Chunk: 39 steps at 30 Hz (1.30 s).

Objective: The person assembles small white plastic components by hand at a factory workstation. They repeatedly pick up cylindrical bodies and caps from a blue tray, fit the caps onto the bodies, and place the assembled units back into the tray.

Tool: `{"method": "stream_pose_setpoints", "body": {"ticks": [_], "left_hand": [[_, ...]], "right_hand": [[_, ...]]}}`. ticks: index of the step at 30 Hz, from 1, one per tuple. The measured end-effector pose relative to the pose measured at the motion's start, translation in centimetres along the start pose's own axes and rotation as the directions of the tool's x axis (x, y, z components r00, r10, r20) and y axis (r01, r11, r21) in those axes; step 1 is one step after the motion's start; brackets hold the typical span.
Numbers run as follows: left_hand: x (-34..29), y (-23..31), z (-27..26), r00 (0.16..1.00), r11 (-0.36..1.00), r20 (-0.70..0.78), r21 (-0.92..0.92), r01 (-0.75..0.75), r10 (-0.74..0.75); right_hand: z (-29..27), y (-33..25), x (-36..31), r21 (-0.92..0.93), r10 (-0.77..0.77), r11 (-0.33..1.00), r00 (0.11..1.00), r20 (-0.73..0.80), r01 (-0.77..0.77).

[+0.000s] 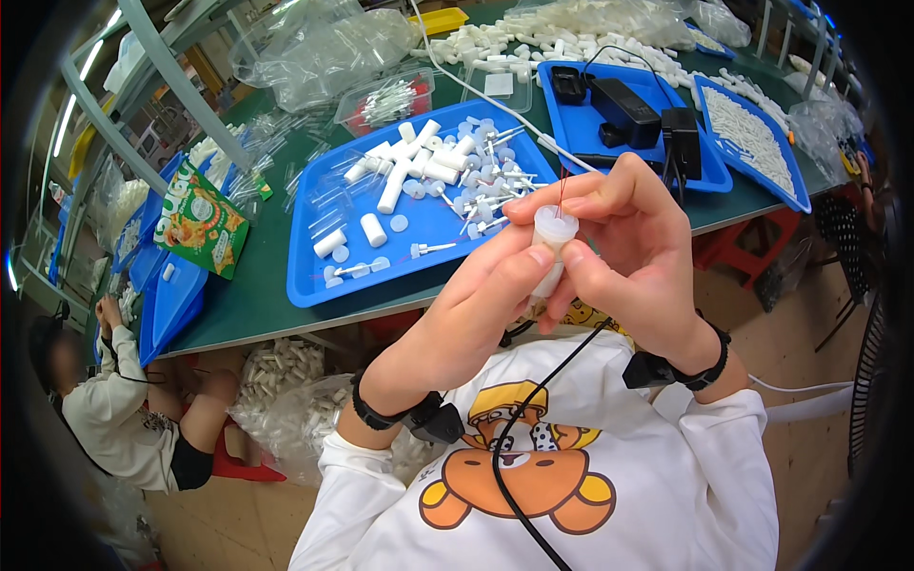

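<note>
Held up in front of my chest is a small white plastic tube (549, 278) with a pale translucent round cap (555, 225) at its upper end. Thin reddish wires (562, 187) stick up out of the cap. My left hand (500, 271) pinches the tube from the left, thumb just under the cap. On the other side, my right hand (633, 252) grips it too, its thumb against the cap's edge and fingers curled behind. Beyond the hands lies a blue tray (303, 262) with white cylinders (392, 188), clear tubes (328, 211) and translucent discs with white stems (486, 195).
Behind on the green table are a clear box of thin sticks (388, 103), plastic bags (319, 57), a heap of white tubes (562, 48), and a blue tray with black adapters (624, 112). A green snack bag (202, 224) stands left. Another person (119, 404) sits at far left.
</note>
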<state>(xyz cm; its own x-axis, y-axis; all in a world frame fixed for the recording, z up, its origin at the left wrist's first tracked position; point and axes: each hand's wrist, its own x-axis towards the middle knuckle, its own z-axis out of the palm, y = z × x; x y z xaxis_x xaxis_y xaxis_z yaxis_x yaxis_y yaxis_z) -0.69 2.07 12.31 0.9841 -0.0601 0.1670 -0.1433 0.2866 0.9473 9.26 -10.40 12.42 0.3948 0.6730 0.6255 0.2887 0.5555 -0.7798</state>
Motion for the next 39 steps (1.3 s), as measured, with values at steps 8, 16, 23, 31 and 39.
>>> {"method": "stream_pose_setpoints", "body": {"ticks": [8, 16, 23, 31, 39], "left_hand": [[0.1, 0.0, -0.8, 0.997, 0.995, -0.037, 0.062, 0.073, -0.071], [0.3, 0.2, -0.7, 0.988, 0.984, -0.080, 0.112, 0.137, -0.129], [-0.1, 0.4, -1.1, 0.992, 0.991, -0.024, 0.049, 0.126, -0.125], [-0.4, 0.1, -1.4, 0.992, 0.990, -0.078, 0.094, 0.110, -0.103], [-0.2, 0.1, -1.0, 0.997, 0.990, -0.044, -0.131, 0.055, -0.062]], "right_hand": [[0.7, 0.2, -0.3, -0.156, -0.067, 0.987, 0.990, -0.124, 0.047], [0.9, 0.5, -0.4, -0.388, -0.218, 0.908, 0.969, -0.116, 0.157], [0.5, 0.4, -0.6, -0.524, -0.266, 0.816, 0.963, 0.035, 0.244], [0.2, 1.1, -0.4, -0.574, -0.369, 0.735, 0.923, 0.107, 0.360], [0.5, 2.1, 0.2, -0.568, -0.491, 0.700, 0.869, 0.058, 0.434]]}}
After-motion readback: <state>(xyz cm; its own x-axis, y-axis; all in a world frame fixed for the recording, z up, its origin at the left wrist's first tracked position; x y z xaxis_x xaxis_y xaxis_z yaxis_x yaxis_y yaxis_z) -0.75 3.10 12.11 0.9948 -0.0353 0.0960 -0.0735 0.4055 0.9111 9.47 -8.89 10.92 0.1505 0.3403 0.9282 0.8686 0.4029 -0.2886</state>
